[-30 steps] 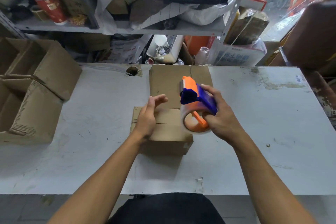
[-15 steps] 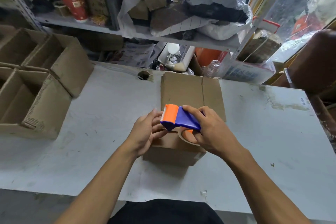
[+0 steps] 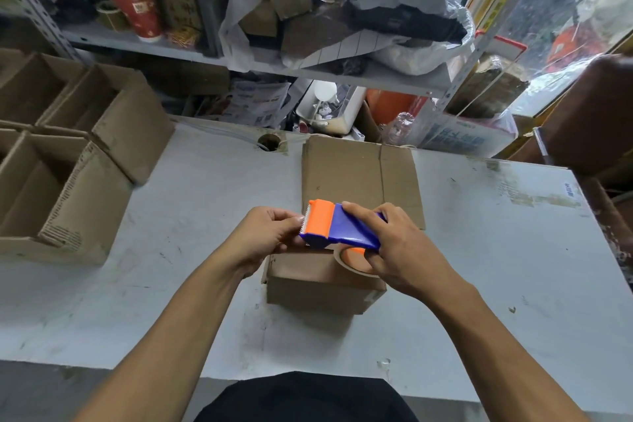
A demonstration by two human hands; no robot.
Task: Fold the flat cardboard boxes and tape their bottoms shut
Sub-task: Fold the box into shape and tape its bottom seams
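A small folded cardboard box [image 3: 318, 284] stands on the grey table [image 3: 496, 267] in front of me, closed flaps facing up. My right hand [image 3: 394, 247] grips a blue and orange tape dispenser [image 3: 337, 226] just above the box, its tape roll [image 3: 352, 259] hanging over the box top. My left hand [image 3: 270, 236] has its fingers curled at the orange cutter end of the dispenser, pinching at the tape end there. A flat cardboard box [image 3: 359, 178] lies behind, partly hidden by the hands.
Several open folded boxes [image 3: 65, 164] stand at the table's left. A cable hole [image 3: 269, 142] is at the table's back edge. A cluttered metal shelf [image 3: 274, 68] with cups, bags and cardboard rises behind the table. A brown chair [image 3: 596, 113] is at the right.
My right hand has tipped the dispenser from upright to flat and lowered it over the box. My left hand has left the box top and come up to the cutter end.
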